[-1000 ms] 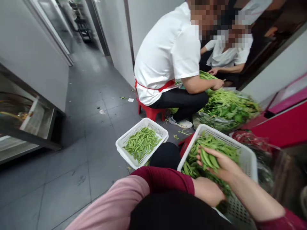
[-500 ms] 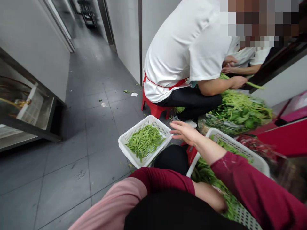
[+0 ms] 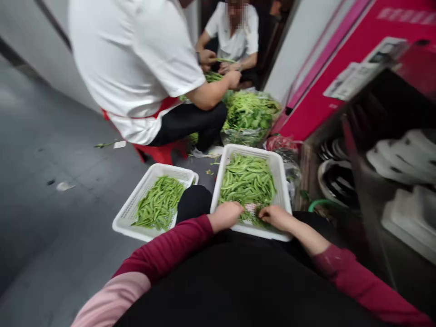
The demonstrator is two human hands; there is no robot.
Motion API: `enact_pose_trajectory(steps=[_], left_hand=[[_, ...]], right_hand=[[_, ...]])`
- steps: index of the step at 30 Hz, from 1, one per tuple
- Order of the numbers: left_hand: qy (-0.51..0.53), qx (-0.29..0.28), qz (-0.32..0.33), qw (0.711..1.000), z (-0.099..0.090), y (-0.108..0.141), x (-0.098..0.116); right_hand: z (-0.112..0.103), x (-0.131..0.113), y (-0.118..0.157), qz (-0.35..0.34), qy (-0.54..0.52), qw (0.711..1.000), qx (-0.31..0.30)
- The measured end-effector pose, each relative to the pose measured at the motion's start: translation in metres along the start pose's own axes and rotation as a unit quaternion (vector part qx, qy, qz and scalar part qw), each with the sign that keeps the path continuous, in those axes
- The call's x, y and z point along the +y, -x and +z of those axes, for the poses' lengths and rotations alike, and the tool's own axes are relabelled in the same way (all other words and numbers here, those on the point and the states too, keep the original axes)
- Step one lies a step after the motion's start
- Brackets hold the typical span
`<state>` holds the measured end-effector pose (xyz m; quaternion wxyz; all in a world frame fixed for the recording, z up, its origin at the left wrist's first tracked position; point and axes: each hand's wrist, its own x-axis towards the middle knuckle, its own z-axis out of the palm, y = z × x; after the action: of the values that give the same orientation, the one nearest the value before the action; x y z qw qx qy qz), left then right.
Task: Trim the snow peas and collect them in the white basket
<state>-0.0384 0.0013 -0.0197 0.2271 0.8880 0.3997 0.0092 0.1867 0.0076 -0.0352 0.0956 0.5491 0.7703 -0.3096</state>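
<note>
Green pea pods [image 3: 248, 175] heap in the white perforated basket [image 3: 285, 181] in front of my lap. At its near side, my left hand [image 3: 229, 214] reaches in with fingers curled down among the pods; whatever they grip is hidden. Beside it my right hand [image 3: 277, 217] pinches low near the basket's near right corner, and I cannot make out what lies between its fingertips. A patch of reddish basket floor shows between the two hands. Left of my knee [image 3: 194, 202], a second white basket [image 3: 124, 222] holds more pea pods [image 3: 160, 200].
A co-worker in a white shirt [image 3: 132, 59] sits on a red stool [image 3: 161, 152] ahead. Facing them, another person [image 3: 235, 36] handles green stalks. Between them stands a bag of leafy greens [image 3: 252, 111]. At right are a red cabinet [image 3: 340, 54] and a shelf with white dishes [image 3: 408, 159].
The view has swung to the right. My right hand, stretched out and spread by the left basket's edge before, is now down in the right basket, its fingers pinched.
</note>
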Motion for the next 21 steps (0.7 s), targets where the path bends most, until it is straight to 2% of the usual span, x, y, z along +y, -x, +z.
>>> enact_pose_trajectory(steps=[3,5,9,13,16,18,21], left_hand=[[-0.067,-0.027,0.023,0.997,-0.008,-0.018,-0.009],[-0.104,-0.047,0.037,0.993,-0.01,-0.027,-0.006],[-0.182,-0.067,0.08,0.978,-0.001,-0.041,0.007],[-0.19,-0.083,0.15,0.967,0.005,-0.051,0.004],[-0.145,-0.052,0.15,0.977,-0.005,-0.05,-0.002],[-0.082,-0.007,0.142,0.986,-0.018,-0.047,0.001],[0.034,0.078,0.114,0.99,-0.036,-0.047,0.015]], right_hand=[[0.012,-0.007,-0.002,-0.012,0.015,1.0,0.009],[0.015,-0.014,-0.007,-0.014,0.004,0.999,0.028],[0.015,-0.019,-0.012,-0.015,-0.022,0.998,0.06],[0.013,-0.009,-0.006,-0.019,-0.063,0.994,0.085],[0.014,-0.003,-0.001,-0.026,-0.18,0.976,0.122],[0.013,-0.005,0.002,-0.03,-0.279,0.948,0.152],[0.008,-0.016,0.005,-0.052,-0.396,0.904,0.153]])
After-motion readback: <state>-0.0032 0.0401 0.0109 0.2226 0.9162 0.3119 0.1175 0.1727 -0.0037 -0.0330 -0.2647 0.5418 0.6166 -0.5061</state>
